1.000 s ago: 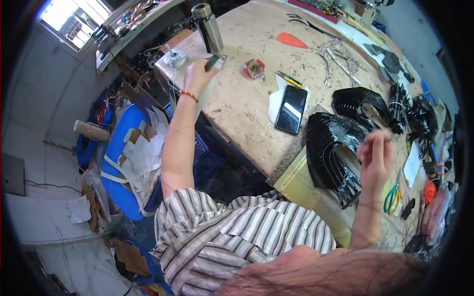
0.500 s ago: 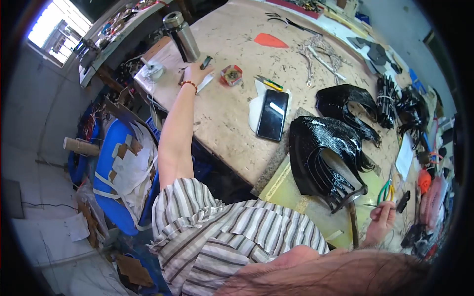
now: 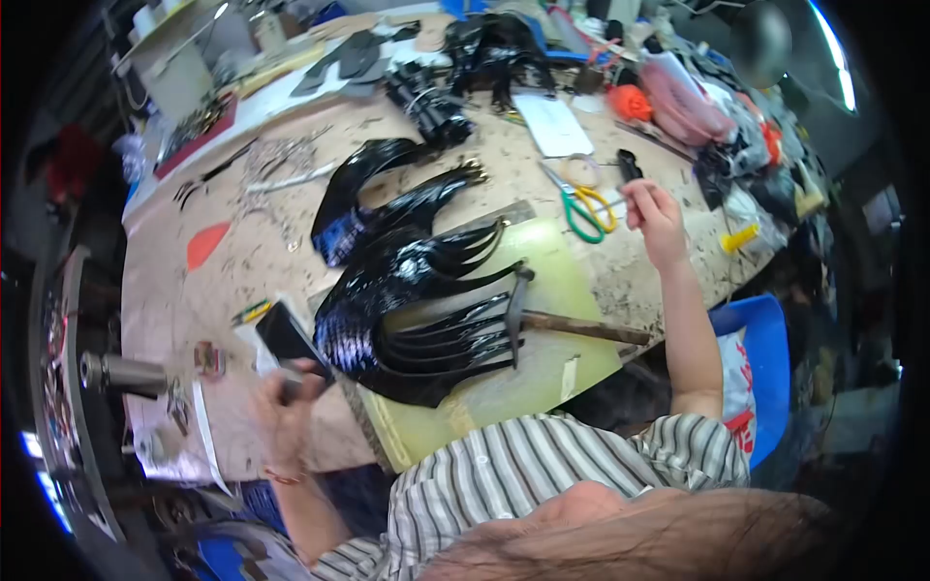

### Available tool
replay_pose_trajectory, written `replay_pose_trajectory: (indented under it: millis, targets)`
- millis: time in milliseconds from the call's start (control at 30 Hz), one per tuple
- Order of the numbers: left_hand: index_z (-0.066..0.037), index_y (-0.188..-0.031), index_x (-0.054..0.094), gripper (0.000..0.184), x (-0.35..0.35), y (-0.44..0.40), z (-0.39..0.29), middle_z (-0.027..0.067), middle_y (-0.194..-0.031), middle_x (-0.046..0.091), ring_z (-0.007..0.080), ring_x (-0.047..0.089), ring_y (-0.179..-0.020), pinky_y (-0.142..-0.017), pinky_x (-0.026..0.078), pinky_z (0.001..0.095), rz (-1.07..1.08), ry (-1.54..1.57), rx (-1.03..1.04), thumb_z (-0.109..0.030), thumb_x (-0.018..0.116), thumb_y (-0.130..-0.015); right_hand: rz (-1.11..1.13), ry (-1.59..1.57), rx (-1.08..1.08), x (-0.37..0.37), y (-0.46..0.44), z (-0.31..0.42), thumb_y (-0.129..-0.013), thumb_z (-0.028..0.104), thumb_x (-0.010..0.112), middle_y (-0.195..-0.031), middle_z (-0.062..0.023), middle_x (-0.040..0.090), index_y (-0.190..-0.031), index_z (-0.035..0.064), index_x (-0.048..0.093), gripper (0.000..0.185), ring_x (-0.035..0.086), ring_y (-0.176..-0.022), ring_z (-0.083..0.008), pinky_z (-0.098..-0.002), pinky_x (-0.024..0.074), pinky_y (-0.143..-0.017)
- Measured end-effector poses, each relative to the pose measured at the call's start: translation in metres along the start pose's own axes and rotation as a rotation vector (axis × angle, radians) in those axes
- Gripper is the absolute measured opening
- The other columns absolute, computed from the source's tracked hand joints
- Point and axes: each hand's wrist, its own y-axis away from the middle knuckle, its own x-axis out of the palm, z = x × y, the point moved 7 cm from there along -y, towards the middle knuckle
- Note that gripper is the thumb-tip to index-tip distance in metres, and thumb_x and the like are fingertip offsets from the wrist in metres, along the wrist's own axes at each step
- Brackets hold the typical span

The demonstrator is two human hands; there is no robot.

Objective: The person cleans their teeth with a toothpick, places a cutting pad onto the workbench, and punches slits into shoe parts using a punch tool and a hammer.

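Note:
Over the near left of the workbench, my left hand [image 3: 284, 407] is closed around a small dark object [image 3: 292, 389]; motion blur hides its kind. It is close to a black phone [image 3: 293, 339]. My right hand [image 3: 655, 215] pinches a thin metal rod-like tool [image 3: 610, 205] above the bench, right of scissors [image 3: 581, 208] with green and yellow handles. Just past those fingers shows a black handle-like piece [image 3: 629, 165]; whether it joins the rod I cannot tell. Between my hands, shiny black strips of material [image 3: 387, 281] lie fanned on a yellowish board [image 3: 562, 266], with a wooden-handled hammer [image 3: 586, 327] across their ends.
Another black bundle [image 3: 363, 179] lies behind the board. A metal flask [image 3: 121, 373], a small red-and-clear container [image 3: 208, 358] and a yellow cutter [image 3: 254, 311] are at the left. Bagged clutter [image 3: 688, 102] fills the far right. A blue bin [image 3: 765, 387] stands beside the bench.
My left hand has come back from beside the flask towards the phone, carrying the small dark object. The view has swung to the right. My right hand still holds the thin tool near the scissors.

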Motion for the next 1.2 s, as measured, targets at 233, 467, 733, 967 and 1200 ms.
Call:
replay_pose_trajectory:
  millis: [233,467,733,967,1200]
  targets:
    - [-0.007,-0.094,0.068,0.026,0.132,0.036,-0.047,0.0115,-0.089,0.069,0.0293,0.067,-0.081,-0.072,0.053,0.0361,0.251,-0.266,0.295,-0.004,0.075,-0.07,-0.134,0.044,0.091,-0.06,-0.096,-0.049,-0.095,0.02,0.06,-0.079,-0.0005,0.061,-0.102,0.0056,0.063,0.016,0.051,-0.059,-0.0041,-0.0189,0.0408,-0.052]
    - [-0.012,-0.098,0.067,0.027,0.143,0.047,-0.041,0.011,-0.076,0.062,0.0327,0.062,-0.069,-0.062,0.049,0.0421,0.202,-0.493,0.336,-0.011,0.074,-0.072,-0.259,-0.061,0.111,-0.107,-0.255,-0.089,-0.098,0.022,0.053,-0.089,-0.0043,0.065,-0.112,0.0041,0.062,0.024,0.057,-0.063,-0.007,-0.0219,0.047,-0.052]
    - [-0.009,-0.089,0.067,0.022,0.149,0.049,-0.018,0.0111,-0.065,0.059,0.0324,0.057,-0.057,-0.053,0.045,0.043,0.263,-0.663,0.222,-0.014,0.076,-0.07,-0.535,0.114,0.022,-0.122,-0.38,-0.115,-0.095,0.027,0.05,-0.077,-0.0083,0.068,-0.099,-0.0001,0.067,0.032,0.066,-0.06,-0.0151,-0.0296,0.0504,-0.051]
    - [-0.01,-0.088,0.067,0.023,0.149,0.062,0.003,0.0107,-0.064,0.058,0.0321,0.057,-0.058,-0.055,0.044,0.0433,0.294,-0.689,0.199,-0.014,0.076,-0.067,-0.356,0.36,0.124,-0.131,-0.433,-0.149,-0.094,0.024,0.049,-0.09,-0.0052,0.063,-0.116,0.0035,0.059,0.032,0.064,-0.068,-0.0155,-0.0269,0.0433,-0.049]
    - [-0.015,-0.089,0.066,0.023,0.148,0.061,-0.001,0.0071,-0.063,0.055,0.0323,0.055,-0.06,-0.054,0.042,0.0453,0.257,-0.716,0.136,-0.019,0.078,-0.069,-0.411,0.414,-0.058,-0.135,-0.402,-0.122,-0.088,0.023,0.053,-0.088,-0.0114,0.071,-0.124,-0.0006,0.059,0.044,0.07,-0.065,-0.0172,-0.0296,0.0529,-0.066]
